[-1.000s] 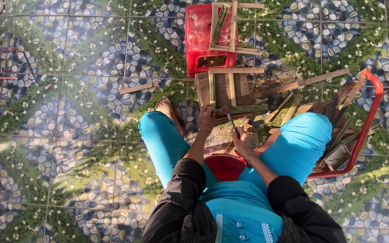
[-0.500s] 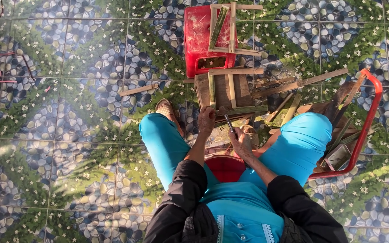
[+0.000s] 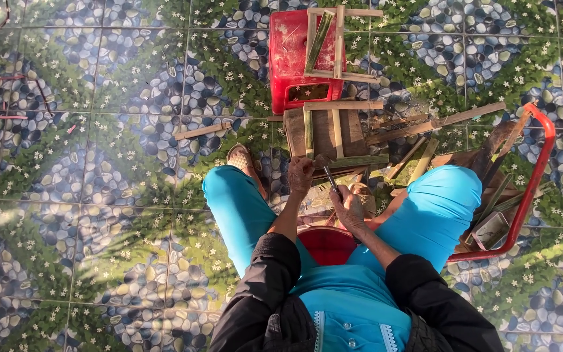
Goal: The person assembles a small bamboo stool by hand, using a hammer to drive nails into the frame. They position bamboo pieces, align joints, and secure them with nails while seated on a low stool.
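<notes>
I sit on a low red stool with my knees apart, in turquoise trousers. My left hand presses on the near edge of a wooden block where green bamboo strips lie crosswise. My right hand grips a dark knife whose blade points up toward the strips. The two hands are close together, just in front of the block.
A red plastic stool stands beyond the block with a frame of bamboo slats on it. Loose sticks lie to the right. A red tubular frame with scraps stands at the right. The floor is patterned pebble tile.
My hands have shifted only slightly over the strips; the knife stays in my right hand.
</notes>
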